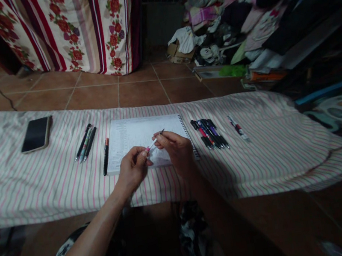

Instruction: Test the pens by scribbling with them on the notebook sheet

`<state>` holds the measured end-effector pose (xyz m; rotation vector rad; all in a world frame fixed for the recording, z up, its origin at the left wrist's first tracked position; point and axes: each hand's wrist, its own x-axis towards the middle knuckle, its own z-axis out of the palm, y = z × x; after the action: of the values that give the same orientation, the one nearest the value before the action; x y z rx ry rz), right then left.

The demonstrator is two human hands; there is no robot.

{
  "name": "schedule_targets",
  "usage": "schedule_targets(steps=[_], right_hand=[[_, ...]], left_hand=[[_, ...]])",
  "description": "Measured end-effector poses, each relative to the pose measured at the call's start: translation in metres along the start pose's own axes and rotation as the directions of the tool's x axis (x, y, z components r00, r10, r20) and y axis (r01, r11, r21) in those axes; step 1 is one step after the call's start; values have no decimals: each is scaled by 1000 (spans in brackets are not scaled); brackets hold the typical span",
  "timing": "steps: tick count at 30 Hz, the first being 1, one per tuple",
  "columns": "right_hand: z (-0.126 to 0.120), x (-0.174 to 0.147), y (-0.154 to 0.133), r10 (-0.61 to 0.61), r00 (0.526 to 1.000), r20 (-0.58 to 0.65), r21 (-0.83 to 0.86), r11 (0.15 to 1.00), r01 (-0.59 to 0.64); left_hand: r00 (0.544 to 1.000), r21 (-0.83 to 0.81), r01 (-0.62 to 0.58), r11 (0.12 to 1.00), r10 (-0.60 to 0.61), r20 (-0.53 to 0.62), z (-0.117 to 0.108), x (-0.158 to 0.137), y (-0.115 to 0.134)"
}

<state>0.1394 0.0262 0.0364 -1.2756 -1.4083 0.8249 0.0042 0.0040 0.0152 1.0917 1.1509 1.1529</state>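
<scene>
A tiled floor (139, 90) runs beyond the far edge of a counter draped in striped cloth (278, 150), with a floral curtain (86, 33) hanging behind and a heap of clothes (222, 20) past the far right corner; near the counter's left end lies a phone (35, 134), then three pens (86, 145) side by side, then a black pen with an orange end (106, 157) just beside the left edge of a spiral notebook (144, 125); to the notebook's right, towards the counter's right end, are a close row of pens (210, 134) and, apart from it, a single patterned pen (238, 128). The white pen (152, 143) is held over the notebook, slanting up to a dark tip (163, 130); the left hand (133, 163) has its grip pinching the pink part (147, 149) at the lower end, and the right hand (175, 146) has its grip pinching the barrel near the dark tip, thumb on top. It should handle as a light, stiff thing, probably smooth enough to twist or slide under loose fingers; the thumb and forefinger are best set on the mid-barrel or the pink part, with little pressure on the slender tip, likely its most fragile point.
</scene>
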Motion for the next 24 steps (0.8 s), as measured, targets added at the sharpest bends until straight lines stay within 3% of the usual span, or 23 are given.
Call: schedule_targets(steps=[4,8,15,20,24], right_hand=[[0,-1,1,-54,998,20,-47,997,55],[0,-2,1,-55,998,27,-64,996,57],[3,-2,0,-21,1000,-20,-51,998,20],[7,5,4,86,995,-45,82,993,-82],[8,8,6,217,975,-55,189,961,-203]], left_hand=[[999,46,-32,998,30,34,0,-2,0],[999,-22,-16,1000,17,48,2,-4,0],[991,-202,119,972,-104,81,2,-4,9],[932,-264,320,910,-252,259,-8,2,11],[913,-300,360,883,-268,308,-12,4,10]])
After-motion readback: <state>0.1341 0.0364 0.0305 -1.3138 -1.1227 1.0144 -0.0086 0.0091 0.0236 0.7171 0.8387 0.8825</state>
